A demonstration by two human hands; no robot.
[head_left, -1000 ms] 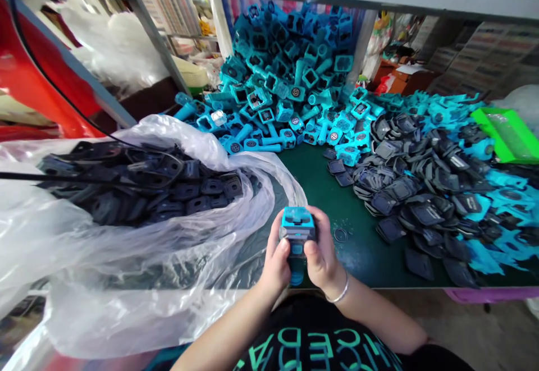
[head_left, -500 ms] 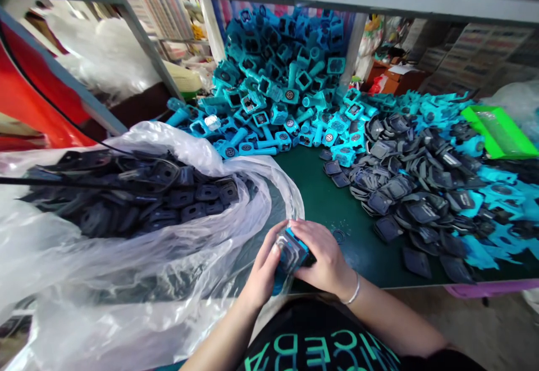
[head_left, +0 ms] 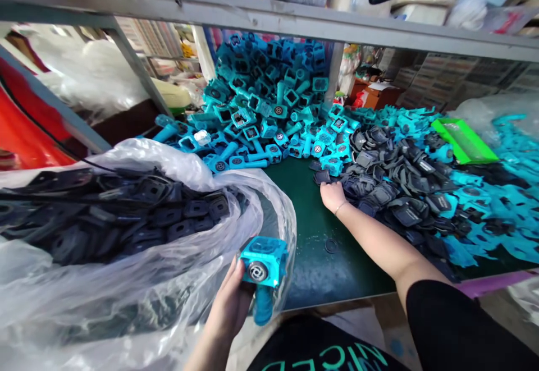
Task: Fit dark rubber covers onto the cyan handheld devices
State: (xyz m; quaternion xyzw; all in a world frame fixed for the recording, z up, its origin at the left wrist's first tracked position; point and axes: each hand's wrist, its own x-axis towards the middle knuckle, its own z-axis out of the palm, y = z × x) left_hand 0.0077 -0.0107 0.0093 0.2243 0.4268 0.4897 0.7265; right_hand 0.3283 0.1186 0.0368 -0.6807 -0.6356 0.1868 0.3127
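My left hand point(head_left: 231, 289) is wrapped around a blue toy hammer point(head_left: 269, 260), near the front edge of the table. Its boxy head has a round black-and-white emblem on the side towards me, and the ribbed handle points down. Farther off, my right hand point(head_left: 332, 195) is at the left edge of a heap of dark plates, fingers closed at a small black plastic plate point(head_left: 322, 177). Its fingertips are partly hidden. Many similar blue hammer bodies point(head_left: 278, 110) are piled at the back.
On the left, a clear plastic bag point(head_left: 168, 264) holds dark plastic parts point(head_left: 147, 214). A heap of black plates point(head_left: 391, 163), blue pieces point(head_left: 497, 202) and a green tray point(head_left: 465, 141) are on the right. A dark ring point(head_left: 331, 246) lies on the green table point(head_left: 311, 270). A metal shelf beam point(head_left: 252, 20) crosses above.
My right hand has left the toy hammer and reached forward right to the black plates. My left hand keeps the hammer, now turned with its emblem showing and moved slightly left. The view has tilted up.
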